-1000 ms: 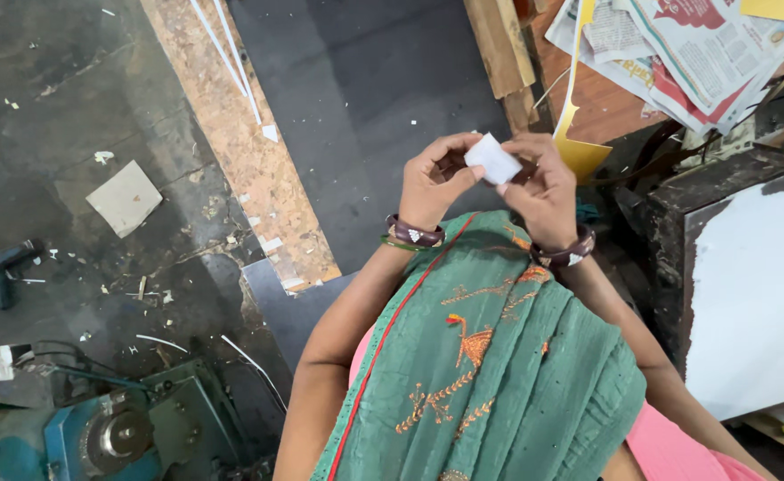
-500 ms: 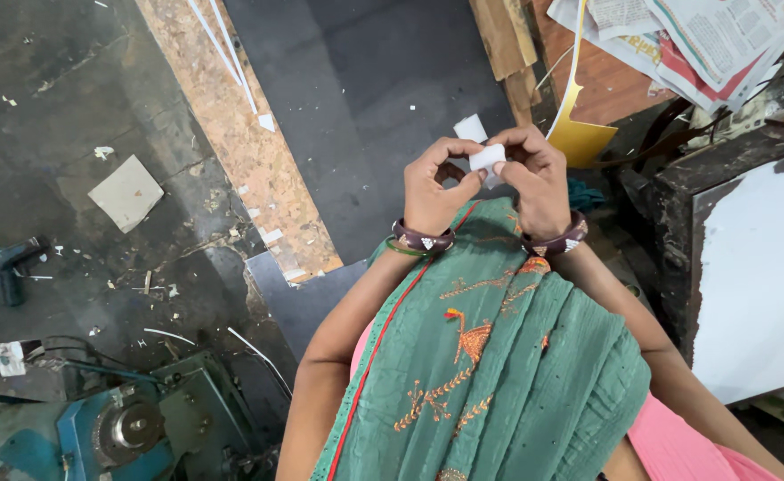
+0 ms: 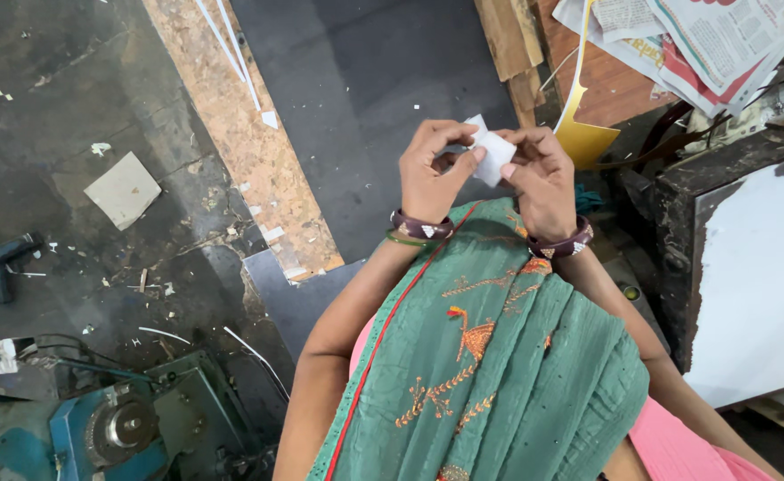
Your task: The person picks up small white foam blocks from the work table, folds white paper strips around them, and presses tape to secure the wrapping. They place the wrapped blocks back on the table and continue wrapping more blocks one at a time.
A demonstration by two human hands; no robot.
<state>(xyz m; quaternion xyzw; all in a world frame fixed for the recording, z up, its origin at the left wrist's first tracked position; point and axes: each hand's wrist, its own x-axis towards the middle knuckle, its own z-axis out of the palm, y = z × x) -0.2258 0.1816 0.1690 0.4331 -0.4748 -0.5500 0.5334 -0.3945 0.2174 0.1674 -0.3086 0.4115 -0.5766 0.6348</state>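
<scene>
While your two hands have drawn closer to your chest than a second ago, the small white folded paper piece (image 3: 493, 153) remains pinched between them, above the edge of your green embroidered scarf (image 3: 499, 356). Your left hand (image 3: 432, 174) clamps its thumb and fingertips on the left edge, and your right hand (image 3: 543, 178) grips the right side, fingers curled tight. You seem to be working the piece rather than carrying it anywhere; the grey mat (image 3: 365, 107) lies below.

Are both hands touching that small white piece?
Touching. The head view shows the left hand and right hand pinching the small white piece between their fingertips.
</scene>
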